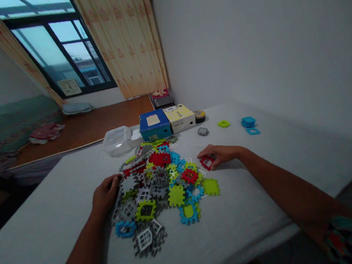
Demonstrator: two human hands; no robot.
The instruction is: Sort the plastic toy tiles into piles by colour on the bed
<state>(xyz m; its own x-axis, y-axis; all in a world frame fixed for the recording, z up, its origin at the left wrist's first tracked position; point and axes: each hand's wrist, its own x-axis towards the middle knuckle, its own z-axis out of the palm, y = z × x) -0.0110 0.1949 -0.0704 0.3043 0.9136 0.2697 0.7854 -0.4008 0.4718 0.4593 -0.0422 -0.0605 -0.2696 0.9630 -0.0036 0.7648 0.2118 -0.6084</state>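
On the white cloth lies a large heap of interlocking plastic building tiles (176,195) in grey, lime, blue, red and white. My right hand (222,154), beside the heap's right edge, pinches a red tile (207,162) with an open centre between thumb and fingers. At the left edge of the heap is my left hand (105,194), fingers curled and fingertips against grey and red tiles; what they grip, if anything, is hidden. Apart from the heap sit a stack of blue tiles (248,121), some lime tiles (223,123) and some grey tiles (203,131).
Behind the heap stand a clear plastic box (116,141), a blue carton (154,125), a yellow and white carton (179,118) and a round black and yellow tin (199,116). A wall (264,52) runs along the right. Past the table's far edge is a brown floor (108,119).
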